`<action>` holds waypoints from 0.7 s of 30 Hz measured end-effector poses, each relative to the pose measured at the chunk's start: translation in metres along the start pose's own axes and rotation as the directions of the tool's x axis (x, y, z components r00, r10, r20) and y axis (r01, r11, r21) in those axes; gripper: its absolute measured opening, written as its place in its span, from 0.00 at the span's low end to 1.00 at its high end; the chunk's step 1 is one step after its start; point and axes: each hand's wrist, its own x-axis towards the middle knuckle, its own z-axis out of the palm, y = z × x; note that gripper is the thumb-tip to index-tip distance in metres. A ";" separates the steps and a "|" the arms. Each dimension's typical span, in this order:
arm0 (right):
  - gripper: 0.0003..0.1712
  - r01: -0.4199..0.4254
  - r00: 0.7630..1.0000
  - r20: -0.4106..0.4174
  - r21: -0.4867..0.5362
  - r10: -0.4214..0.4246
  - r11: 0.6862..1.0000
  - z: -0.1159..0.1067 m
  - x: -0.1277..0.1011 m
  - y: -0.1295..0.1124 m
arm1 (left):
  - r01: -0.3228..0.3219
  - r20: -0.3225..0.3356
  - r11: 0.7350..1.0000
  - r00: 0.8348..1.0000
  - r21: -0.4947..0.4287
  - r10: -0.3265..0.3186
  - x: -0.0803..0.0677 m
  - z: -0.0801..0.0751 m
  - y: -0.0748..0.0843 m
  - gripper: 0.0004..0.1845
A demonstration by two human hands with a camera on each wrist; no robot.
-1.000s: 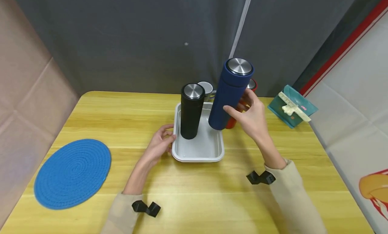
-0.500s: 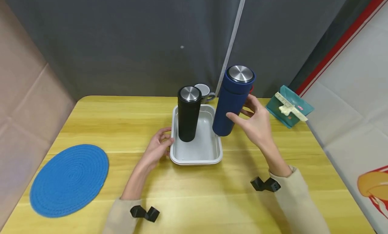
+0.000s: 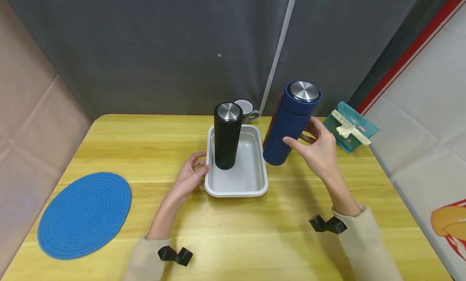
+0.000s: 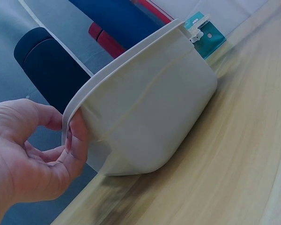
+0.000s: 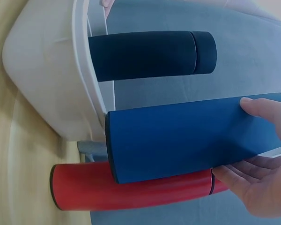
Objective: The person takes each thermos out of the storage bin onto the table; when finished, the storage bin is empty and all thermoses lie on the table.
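My right hand (image 3: 318, 149) grips a blue thermos flask (image 3: 291, 123) with a steel-topped lid. In the right wrist view, that blue flask (image 5: 192, 138) hangs just past the rim of a white plastic basin (image 5: 42, 65), above the table. With thumb and fingers my left hand (image 3: 189, 171) pinches the basin's left rim; the left wrist view shows this pinch on the basin wall (image 4: 150, 103). Upright inside the basin (image 3: 240, 186) stands a black thermos flask (image 3: 227, 139). Behind the blue flask, a red thermos flask (image 5: 131, 187) stands on the table, mostly hidden in the head view.
A grey-white mug (image 3: 245, 109) is behind the basin. To the right sits a teal packet (image 3: 351, 127) with a cream clip. A round blue woven mat (image 3: 85, 216) lies at the left of the wooden table (image 3: 225, 236). A dark curtain closes off the back.
My right hand has carried the blue flask rightward, from over the basin to beyond its right rim. The left hand keeps its hold on the rim, and the black flask stays put.
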 end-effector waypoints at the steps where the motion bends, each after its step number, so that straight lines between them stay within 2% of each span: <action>1: 0.36 -0.001 1.000 -0.004 -0.003 0.001 1.000 -0.001 -0.001 0.001 | -0.001 0.002 1.000 1.000 -0.001 0.001 0.000 0.000 0.000 0.27; 10: 0.39 -0.012 0.999 -0.036 -0.101 0.008 0.995 -0.006 -0.010 0.012 | 0.008 -0.004 1.000 1.000 0.012 -0.008 -0.003 -0.006 0.000 0.27; 14: 0.38 -0.017 0.998 -0.055 -0.086 0.012 0.996 -0.008 -0.011 0.018 | 0.003 0.001 1.000 1.000 0.012 -0.003 -0.004 -0.007 0.001 0.27; 21: 0.38 -0.079 0.994 -0.086 -0.083 0.072 0.993 -0.021 -0.007 0.038 | -0.010 0.006 1.000 1.000 0.003 0.010 -0.004 -0.005 0.001 0.27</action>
